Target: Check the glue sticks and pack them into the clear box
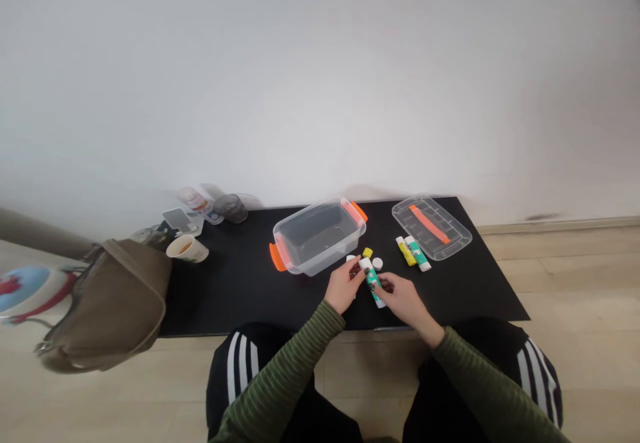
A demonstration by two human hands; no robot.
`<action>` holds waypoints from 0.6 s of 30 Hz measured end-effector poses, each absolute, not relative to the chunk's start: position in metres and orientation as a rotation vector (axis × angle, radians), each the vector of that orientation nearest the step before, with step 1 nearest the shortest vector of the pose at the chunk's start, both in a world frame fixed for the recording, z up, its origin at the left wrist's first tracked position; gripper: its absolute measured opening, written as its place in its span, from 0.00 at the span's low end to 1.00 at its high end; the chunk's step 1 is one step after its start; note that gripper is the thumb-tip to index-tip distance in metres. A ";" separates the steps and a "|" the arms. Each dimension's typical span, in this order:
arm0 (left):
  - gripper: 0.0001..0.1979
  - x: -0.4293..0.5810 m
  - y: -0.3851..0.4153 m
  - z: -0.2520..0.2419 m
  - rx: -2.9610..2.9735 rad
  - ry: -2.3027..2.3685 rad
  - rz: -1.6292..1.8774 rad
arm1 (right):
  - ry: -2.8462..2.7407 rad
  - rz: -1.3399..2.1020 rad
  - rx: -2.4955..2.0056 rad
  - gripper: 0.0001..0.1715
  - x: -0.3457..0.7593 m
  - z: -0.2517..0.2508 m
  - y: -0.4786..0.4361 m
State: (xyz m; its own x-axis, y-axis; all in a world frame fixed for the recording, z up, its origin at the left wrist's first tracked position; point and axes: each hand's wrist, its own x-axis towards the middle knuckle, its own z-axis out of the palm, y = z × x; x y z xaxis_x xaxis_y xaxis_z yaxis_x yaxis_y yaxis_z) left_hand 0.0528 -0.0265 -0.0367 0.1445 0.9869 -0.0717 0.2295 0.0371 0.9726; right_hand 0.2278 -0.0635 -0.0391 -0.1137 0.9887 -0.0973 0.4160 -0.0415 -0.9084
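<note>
Below and right of the frame's centre, the person's left hand (344, 286) pinches a glue stick (375, 284) near its white end; the curled right hand (403, 298) grips its body.

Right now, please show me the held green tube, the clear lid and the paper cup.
Held green tube (373, 278): head view, its label.
Clear lid (429, 223): head view, its handle.
Paper cup (201, 252): head view, outer wall.

No readable lettering — held tube's label (372, 277) apparently too small.
</note>
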 end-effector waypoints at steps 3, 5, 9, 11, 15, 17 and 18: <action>0.21 0.050 -0.029 -0.038 1.811 1.467 0.850 | -1.610 1.073 -1.649 0.13 0.221 -0.048 -0.058; 0.22 0.049 -0.031 -0.039 1.993 1.521 0.763 | -1.638 1.023 -1.743 0.10 0.218 -0.052 -0.052; 0.20 0.050 -0.035 -0.042 2.124 1.545 0.611 | -1.730 0.880 -1.842 0.08 0.211 -0.061 -0.042; 0.19 0.050 -0.036 -0.043 2.145 1.551 0.579 | -1.777 0.821 -1.842 0.08 0.207 -0.065 -0.040; 0.17 0.051 -0.038 -0.043 2.176 1.569 0.537 | -1.823 0.821 -1.783 0.09 0.205 -0.070 -0.042; 0.17 0.051 -0.039 -0.042 2.188 1.575 0.514 | -1.821 0.856 -1.752 0.11 0.208 -0.069 -0.042; 0.16 0.051 -0.039 -0.042 2.195 1.580 0.506 | -1.822 0.867 -1.739 0.12 0.211 -0.067 -0.041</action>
